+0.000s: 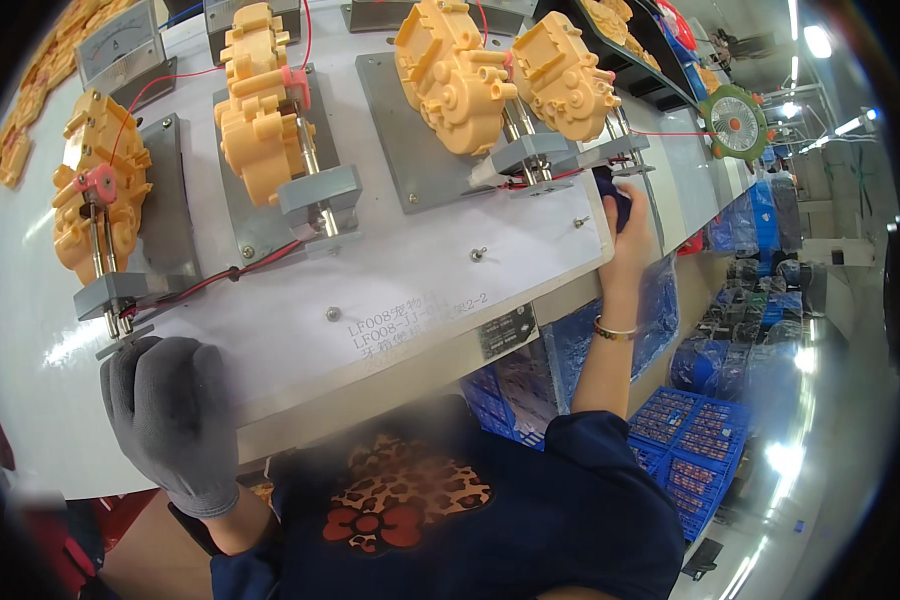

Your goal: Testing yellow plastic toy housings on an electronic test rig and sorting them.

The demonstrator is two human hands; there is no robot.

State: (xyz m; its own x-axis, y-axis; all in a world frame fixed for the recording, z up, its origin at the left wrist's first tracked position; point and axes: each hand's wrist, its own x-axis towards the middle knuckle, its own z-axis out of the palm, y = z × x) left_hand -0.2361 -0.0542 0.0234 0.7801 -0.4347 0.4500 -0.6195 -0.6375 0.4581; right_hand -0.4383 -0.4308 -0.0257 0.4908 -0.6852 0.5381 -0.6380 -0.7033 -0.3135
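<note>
My left hand (175,420), in a grey glove, is at the near end of the leftmost fixture, its fingers curled against a small metal plate (125,341). What is inside them is hidden. A yellow plastic gear housing (75,235) stands tilted in that fixture, a pink part (98,186) on its side. At the right, my right hand (630,235) is closed around a dark blue, cloth-like piece (615,200), just below the rightmost fixture's metal rods. Yellow housings also sit in the other fixtures: one left of centre (260,120), two side by side (455,85) further right.
Grey clamp blocks (320,195) and red-black wires (235,273) lie along the fixtures. Small toggle switches (478,255) stick up near the front edge. An analog meter (120,45) stands at the back left, a green round fan (735,122) at the right. Blue crates (685,450) are on the floor.
</note>
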